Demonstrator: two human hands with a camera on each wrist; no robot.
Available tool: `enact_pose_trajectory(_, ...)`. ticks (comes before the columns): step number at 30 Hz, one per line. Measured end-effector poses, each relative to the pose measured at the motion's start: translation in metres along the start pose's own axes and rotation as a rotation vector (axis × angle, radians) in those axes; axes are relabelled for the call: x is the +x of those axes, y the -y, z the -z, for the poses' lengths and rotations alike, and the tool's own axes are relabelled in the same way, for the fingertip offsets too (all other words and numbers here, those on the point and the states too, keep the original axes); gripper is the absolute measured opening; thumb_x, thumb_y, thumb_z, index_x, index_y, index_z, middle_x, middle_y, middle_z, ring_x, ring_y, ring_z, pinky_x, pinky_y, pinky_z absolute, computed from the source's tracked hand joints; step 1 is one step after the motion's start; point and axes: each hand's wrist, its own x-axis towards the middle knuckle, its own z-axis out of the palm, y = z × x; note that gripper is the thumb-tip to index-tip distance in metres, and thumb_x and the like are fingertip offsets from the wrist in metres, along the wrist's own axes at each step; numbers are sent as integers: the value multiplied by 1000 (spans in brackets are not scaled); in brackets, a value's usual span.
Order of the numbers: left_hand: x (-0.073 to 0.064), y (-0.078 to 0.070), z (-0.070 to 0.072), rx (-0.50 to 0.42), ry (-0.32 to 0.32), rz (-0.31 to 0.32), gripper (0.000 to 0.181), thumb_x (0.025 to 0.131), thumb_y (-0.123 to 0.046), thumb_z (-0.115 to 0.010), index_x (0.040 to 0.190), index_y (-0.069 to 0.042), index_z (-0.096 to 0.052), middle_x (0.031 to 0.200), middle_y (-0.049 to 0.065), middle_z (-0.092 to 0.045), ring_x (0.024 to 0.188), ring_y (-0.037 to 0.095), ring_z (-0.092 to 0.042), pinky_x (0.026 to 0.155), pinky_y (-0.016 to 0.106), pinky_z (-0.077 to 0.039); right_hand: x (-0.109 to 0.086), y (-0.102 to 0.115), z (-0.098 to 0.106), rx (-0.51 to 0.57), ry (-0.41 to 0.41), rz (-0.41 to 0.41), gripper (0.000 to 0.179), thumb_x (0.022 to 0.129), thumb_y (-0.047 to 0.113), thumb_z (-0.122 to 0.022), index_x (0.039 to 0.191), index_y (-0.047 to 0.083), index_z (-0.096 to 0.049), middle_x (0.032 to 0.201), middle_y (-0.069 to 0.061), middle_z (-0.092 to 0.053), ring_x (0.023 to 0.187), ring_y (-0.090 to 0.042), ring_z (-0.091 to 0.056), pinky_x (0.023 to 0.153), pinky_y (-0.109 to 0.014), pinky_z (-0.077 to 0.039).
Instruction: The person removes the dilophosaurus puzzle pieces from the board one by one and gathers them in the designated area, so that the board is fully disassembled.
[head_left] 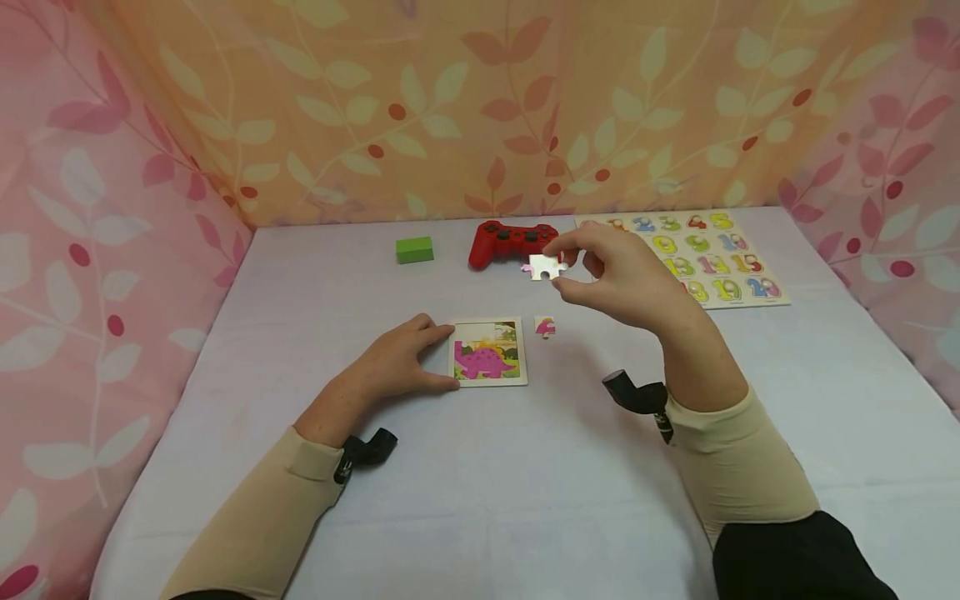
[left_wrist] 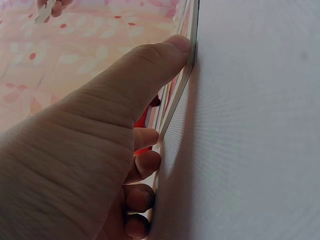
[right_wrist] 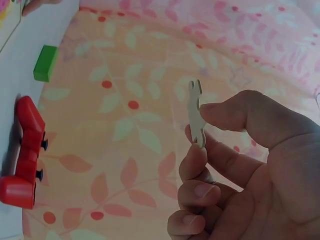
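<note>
My right hand [head_left: 618, 275] is raised above the table and pinches a jigsaw piece [head_left: 545, 267] between thumb and fingers. The piece shows a pale face in the head view and stands nearly edge-on [right_wrist: 195, 114] in the right wrist view. At the left side of a small framed dinosaur puzzle [head_left: 523, 367], my left hand [head_left: 393, 358] grips the frame, thumb at the near corner and fingers along the edge. A purple dinosaur fills the puzzle's lower part; its upper left shows a pale gap. Another pink jigsaw piece [head_left: 545, 327] lies just right of the frame.
Behind the puzzle lie a green block [head_left: 415, 250] and a red game controller [head_left: 495, 244], the latter just beyond the raised piece. A number board [head_left: 750, 287] lies at the back right, partly behind my right hand. Patterned cloth walls [head_left: 480, 108] enclose the white table [head_left: 480, 500].
</note>
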Motion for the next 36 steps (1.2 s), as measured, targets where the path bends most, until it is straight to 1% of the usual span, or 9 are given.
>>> enact_pose_trajectory(4,0,0,0,-1,4,2,91,77,-58,-84,152,-16,-53,115,-2,-53,102,16,-51,86,34,-46,-5,-6,7,-5,-4,-36,30,86,9,-77,116,11,-74,97,-4,-59,76,-23,-45,67,-33,-35)
enact_pose_trajectory(9,-1,1,0,1,-2,3,92,77,-58,-85,151,-16,-53,115,-2,-53,103,16,-51,87,35,-46,-9,-14,13,-7,18,-105,31,88,11,-76,118,12,-73,100,-8,-61,79,-24,-47,68,-32,-37)
enact_pose_trajectory(12,-1,3,0,3,-7,1,92,76,-58,-85,151,-15,-53,115,-2,-53,103,16,-51,87,35,-47,-9,-20,15,16,39,-141,31,88,11,-74,119,10,-72,101,-8,-60,81,-25,-49,67,-31,-39)
enact_pose_trajectory(16,-3,3,0,2,-11,-2,91,76,-57,-85,151,-15,-54,115,-1,-53,102,17,-51,86,35,-47,-6,-33,13,30,105,-190,30,89,13,-73,119,9,-71,103,-9,-59,86,-26,-49,68,-32,-41)
enact_pose_trajectory(21,-3,4,-2,1,-10,-3,91,77,-57,-85,151,-15,-53,115,-1,-53,102,17,-51,86,35,-47,0,-57,7,0,200,-225,30,89,12,-73,118,6,-70,101,-9,-58,89,-27,-50,72,-37,-43)
enact_pose_trajectory(26,-2,4,-2,2,-9,-8,91,77,-57,-85,151,-15,-53,117,-1,-54,102,17,-51,86,35,-46,3,-82,-1,6,273,-260,31,89,14,-74,118,6,-70,99,-10,-58,90,-27,-52,73,-36,-44)
enact_pose_trajectory(30,-2,2,-2,2,-9,-13,91,77,-57,-85,151,-14,-54,117,-1,-54,102,17,-51,84,34,-46,4,-99,-7,27,332,-291,30,90,14,-74,119,7,-70,97,-9,-58,87,-26,-53,72,-36,-43)
enact_pose_trajectory(36,-2,0,0,-1,-11,-18,90,77,-56,-85,151,-14,-54,118,-1,-55,103,17,-51,84,34,-46,4,-113,-15,38,400,-330,28,90,14,-77,117,7,-72,93,-8,-59,86,-24,-52,71,-36,-41)
